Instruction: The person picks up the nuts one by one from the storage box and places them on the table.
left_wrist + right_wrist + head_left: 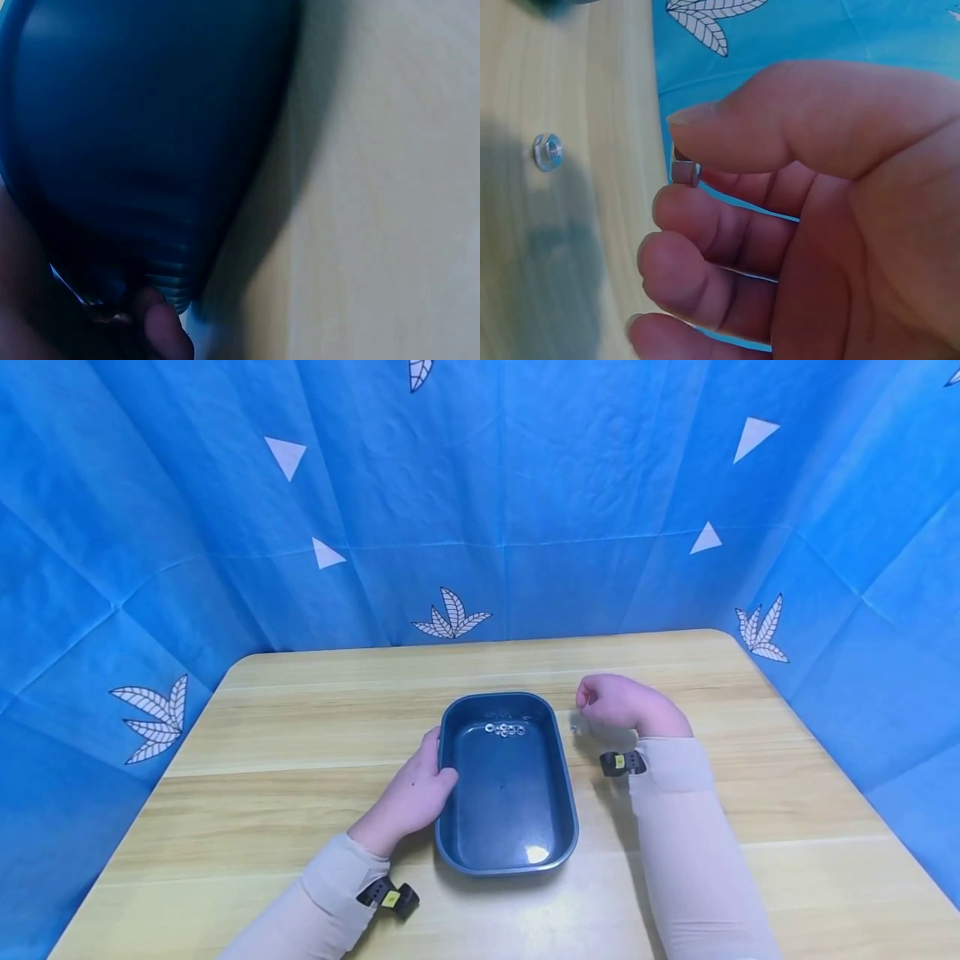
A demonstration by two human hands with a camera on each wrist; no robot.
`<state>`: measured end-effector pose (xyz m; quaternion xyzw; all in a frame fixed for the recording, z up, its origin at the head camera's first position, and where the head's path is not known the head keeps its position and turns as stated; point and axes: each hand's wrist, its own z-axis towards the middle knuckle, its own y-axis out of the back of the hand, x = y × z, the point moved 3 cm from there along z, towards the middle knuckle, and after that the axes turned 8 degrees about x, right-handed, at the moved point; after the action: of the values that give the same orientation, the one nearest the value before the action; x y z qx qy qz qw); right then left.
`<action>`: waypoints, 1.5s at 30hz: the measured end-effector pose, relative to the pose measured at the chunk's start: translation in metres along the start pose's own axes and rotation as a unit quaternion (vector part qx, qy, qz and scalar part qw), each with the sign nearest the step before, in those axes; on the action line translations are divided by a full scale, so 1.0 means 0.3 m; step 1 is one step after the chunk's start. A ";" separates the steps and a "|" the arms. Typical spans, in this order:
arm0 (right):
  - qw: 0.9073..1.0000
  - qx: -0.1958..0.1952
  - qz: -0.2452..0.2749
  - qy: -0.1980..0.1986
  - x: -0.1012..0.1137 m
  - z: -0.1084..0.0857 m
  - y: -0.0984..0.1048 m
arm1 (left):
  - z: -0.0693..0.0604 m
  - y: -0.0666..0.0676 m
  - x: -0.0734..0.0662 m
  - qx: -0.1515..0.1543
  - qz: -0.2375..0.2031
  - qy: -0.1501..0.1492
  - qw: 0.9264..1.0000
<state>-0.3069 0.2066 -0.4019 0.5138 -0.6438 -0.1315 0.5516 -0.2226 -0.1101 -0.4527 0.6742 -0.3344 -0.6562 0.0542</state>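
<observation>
My left hand grips the left wall of a dark blue rectangular tray, thumb over the rim. In the left wrist view the tray's outside fills the left part, with fingers at its lower end. Several small metal nuts lie together on the tray's floor near its far end. Right of the tray, above the table, my right hand pinches a small metal nut between thumb and finger. Below that hand, one flange nut lies on the table beside the tray.
A light wood-grain table carries the tray. Behind it and along both sides hangs a blue curtain with white leaves and triangles. Each wrist wears a black strap.
</observation>
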 end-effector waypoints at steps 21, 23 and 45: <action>0.997 0.047 0.048 -0.023 -0.081 0.046 -0.051 | -0.002 0.003 -0.009 -0.001 0.001 -0.003 1.000; 0.997 0.048 0.050 -0.027 -0.080 0.044 -0.051 | 0.000 0.003 -0.007 -0.001 0.000 -0.004 1.000; 0.997 0.045 0.046 -0.035 -0.100 0.062 -0.071 | -0.002 0.004 -0.011 0.005 -0.005 -0.003 1.000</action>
<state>-0.3158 0.2141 -0.4415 0.5029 -0.6909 -0.0946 0.5108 -0.2223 -0.1094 -0.4491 0.6741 -0.3347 -0.6567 0.0469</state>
